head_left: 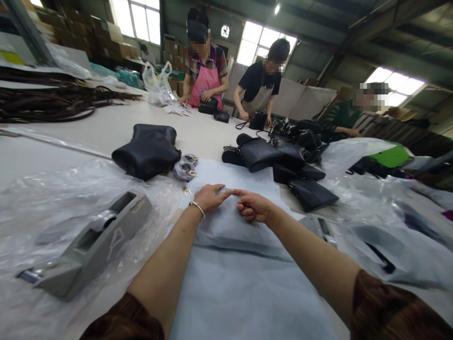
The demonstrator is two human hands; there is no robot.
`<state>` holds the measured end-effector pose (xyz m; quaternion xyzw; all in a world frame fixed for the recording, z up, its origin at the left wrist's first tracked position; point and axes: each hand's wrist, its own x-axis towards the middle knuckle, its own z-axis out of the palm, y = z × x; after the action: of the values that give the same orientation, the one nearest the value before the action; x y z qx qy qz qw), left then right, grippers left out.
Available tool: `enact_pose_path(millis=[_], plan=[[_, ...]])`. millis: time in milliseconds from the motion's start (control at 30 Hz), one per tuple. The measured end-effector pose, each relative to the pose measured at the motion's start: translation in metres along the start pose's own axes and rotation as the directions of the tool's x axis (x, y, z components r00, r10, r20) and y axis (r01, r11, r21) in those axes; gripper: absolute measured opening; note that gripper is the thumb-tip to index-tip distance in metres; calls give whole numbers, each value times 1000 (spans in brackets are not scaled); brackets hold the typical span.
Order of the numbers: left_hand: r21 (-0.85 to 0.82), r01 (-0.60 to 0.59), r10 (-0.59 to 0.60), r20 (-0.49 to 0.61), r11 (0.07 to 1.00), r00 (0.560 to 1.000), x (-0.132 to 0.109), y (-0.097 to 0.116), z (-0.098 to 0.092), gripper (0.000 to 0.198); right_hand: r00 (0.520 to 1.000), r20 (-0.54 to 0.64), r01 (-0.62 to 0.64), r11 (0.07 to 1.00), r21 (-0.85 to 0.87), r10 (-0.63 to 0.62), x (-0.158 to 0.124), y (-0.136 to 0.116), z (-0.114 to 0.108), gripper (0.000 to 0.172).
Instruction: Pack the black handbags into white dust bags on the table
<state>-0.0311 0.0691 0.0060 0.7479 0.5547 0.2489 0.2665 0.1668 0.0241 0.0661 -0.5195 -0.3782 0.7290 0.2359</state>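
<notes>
Both my hands rest on a pale blue-grey fabric bag (233,226) that lies bulging over something wrapped inside it. My left hand (209,197) lies flat on its top edge, fingers stretched out, a bracelet on the wrist. My right hand (253,207) presses its index finger onto the same edge, the other fingers curled in. The two fingertips almost touch. More of the same pale fabric (244,293) spreads toward me under my forearms.
A grey tape dispenser (90,245) sits left on clear plastic sheeting (42,212). Black handbags lie ahead left (146,151) and ahead right (279,160), grey straps with clasps (186,167) between. Three people work at the table's far side. Dark straps (53,101) pile far left.
</notes>
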Motion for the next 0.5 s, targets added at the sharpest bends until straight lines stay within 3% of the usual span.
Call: enact_pose_path(millis=[200, 300, 367, 433, 500], plan=[[25, 90, -88, -68, 996, 994, -3, 10, 9, 63, 999, -42, 7, 996, -85, -10, 3, 1, -1, 80], [-12, 85, -86, -65, 996, 994, -1, 9, 12, 61, 988, -134, 26, 948, -318, -72, 9, -1, -5, 79], [-18, 90, -91, -60, 996, 994, 0, 8, 14, 61, 953, -204, 64, 805, -589, -225, 14, -4, -9, 72], [-22, 92, -93, -59, 996, 994, 0, 7, 14, 61, 877, -206, 79, 553, -830, -435, 18, -7, -14, 69], [-31, 88, -90, -64, 996, 994, 0, 6, 14, 60, 791, -184, 27, 333, -942, -584, 19, -9, -19, 71]])
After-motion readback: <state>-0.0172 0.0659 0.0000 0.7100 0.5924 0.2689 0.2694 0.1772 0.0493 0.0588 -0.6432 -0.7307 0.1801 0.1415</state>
